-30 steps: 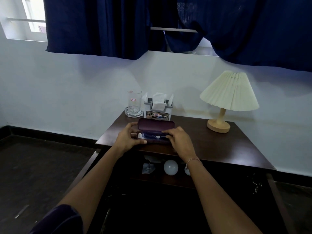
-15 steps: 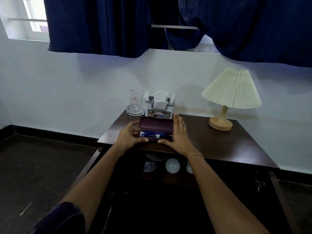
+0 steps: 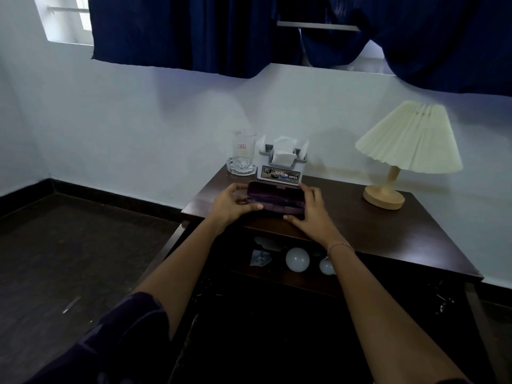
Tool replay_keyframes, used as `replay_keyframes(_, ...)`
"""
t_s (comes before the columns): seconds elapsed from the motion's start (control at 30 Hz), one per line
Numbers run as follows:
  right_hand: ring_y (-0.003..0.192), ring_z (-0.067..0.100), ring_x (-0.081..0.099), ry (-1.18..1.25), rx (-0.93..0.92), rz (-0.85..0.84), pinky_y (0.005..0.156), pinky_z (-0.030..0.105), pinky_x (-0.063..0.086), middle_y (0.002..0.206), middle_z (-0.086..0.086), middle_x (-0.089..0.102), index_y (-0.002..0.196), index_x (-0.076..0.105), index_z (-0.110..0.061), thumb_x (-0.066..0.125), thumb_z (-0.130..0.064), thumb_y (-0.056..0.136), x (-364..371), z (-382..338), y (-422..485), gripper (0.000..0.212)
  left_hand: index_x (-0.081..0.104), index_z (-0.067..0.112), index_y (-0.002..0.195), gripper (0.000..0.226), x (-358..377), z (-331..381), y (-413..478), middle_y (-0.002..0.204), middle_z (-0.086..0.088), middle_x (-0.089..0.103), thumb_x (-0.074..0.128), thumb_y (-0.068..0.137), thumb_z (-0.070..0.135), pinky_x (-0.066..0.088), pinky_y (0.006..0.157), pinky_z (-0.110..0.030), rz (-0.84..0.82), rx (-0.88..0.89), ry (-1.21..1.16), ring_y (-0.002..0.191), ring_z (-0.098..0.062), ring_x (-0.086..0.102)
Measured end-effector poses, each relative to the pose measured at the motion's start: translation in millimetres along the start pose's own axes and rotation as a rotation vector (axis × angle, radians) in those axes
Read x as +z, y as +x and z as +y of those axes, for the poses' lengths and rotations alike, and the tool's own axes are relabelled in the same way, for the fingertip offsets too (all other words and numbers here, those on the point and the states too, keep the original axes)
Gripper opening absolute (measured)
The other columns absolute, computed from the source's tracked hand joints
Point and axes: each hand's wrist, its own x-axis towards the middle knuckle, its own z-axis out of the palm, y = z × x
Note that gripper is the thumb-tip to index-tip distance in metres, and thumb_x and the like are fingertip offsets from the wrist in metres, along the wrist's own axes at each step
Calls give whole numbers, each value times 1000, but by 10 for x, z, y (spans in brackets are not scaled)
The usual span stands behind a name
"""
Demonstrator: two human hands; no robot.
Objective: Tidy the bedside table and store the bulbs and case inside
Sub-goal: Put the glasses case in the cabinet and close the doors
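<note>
A dark purple case (image 3: 274, 197) lies on the front left part of the dark wooden bedside table (image 3: 388, 231), its lid nearly down on the base. My left hand (image 3: 231, 205) grips its left end, thumb along the front edge. My right hand (image 3: 310, 210) holds its right end, fingers over the lid and thumb at the front. Two white bulbs, a larger one (image 3: 297, 259) and a smaller one (image 3: 327, 266), lie in the open drawer (image 3: 266, 275) below the tabletop, next to a small clear packet (image 3: 260, 257).
At the back of the table stand a glass (image 3: 243, 152) in a glass ashtray, a grey tissue holder (image 3: 281, 166) and a lamp (image 3: 404, 151) with a cream pleated shade. White wall behind, dark curtains above, dark floor to the left.
The case lid, raised a second ago with something blue showing inside, has come down nearly shut. My right hand moved from the lid's back to the case's right end.
</note>
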Motion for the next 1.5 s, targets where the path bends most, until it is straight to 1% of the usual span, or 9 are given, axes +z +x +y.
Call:
replay_keyframes(0.1,125,26,38,-27,-5,-20,110,38,34,131,11,36,138,30,-13,68,-25,80,-1,2,8,70,56,24,111,56,2,-21,31,104,-19,68,84,62,21,55,90,-39,-2,-19,-48,99,-30,67)
replay_keyframes(0.27,121,27,43,-35,-48,-14,107,38,36,126,10,45,128,45,-14,64,-15,83,4,15,5,50,62,23,116,47,17,-15,23,106,-17,68,76,72,16,57,76,-19,-45,10,-80,95,-23,66)
replay_keyframes(0.77,112,27,53,-97,-89,34,101,35,40,120,12,58,123,54,-11,66,-9,80,-16,-31,-25,45,67,14,103,31,30,-89,57,93,-17,68,74,73,8,56,76,-17,-9,83,-112,79,-20,64)
replay_keyframes(0.93,110,22,55,-44,-89,46,96,20,36,117,10,57,121,56,-12,68,-3,76,-52,-124,-167,47,66,7,108,38,69,-44,-247,97,-14,66,75,71,4,53,80,-19,88,87,-97,84,-18,62)
replay_keyframes(1.03,109,17,49,-4,-68,103,98,14,31,116,8,46,125,54,-14,65,2,77,0,-247,-420,53,63,4,113,43,63,-67,-555,100,-12,64,74,71,-1,51,72,-6,126,129,-126,87,-15,62)
replay_keyframes(1.13,113,15,39,-47,-80,198,99,19,30,117,7,44,128,52,-18,64,3,76,95,-380,-748,57,67,14,109,43,2,-138,-836,106,-10,66,76,69,0,55,82,-16,165,132,-159,91,-17,66)
replay_keyframes(1.2,110,15,36,-111,-92,299,95,20,32,114,5,50,124,55,-19,67,2,72,176,-434,-940,58,67,21,104,43,-16,-204,-997,115,-8,62,76,68,-1,56,87,-26,182,129,-186,94,-20,67)
replay_keyframes(1.3,101,14,38,-149,-108,393,90,18,35,109,2,58,111,59,-19,71,0,68,298,-435,-1145,49,67,24,103,45,-20,-362,-1127,120,-6,57,75,68,-3,55,84,-17,189,130,-203,93,-13,66)
replay_keyframes(1.5,96,12,42,-271,-162,224,60,21,52,102,-1,63,103,61,-19,74,-13,68,634,-249,-1354,38,62,10,116,46,41,-884,-1117,118,-20,63,70,73,-5,56,74,-16,187,-82,-177,101,-27,64)
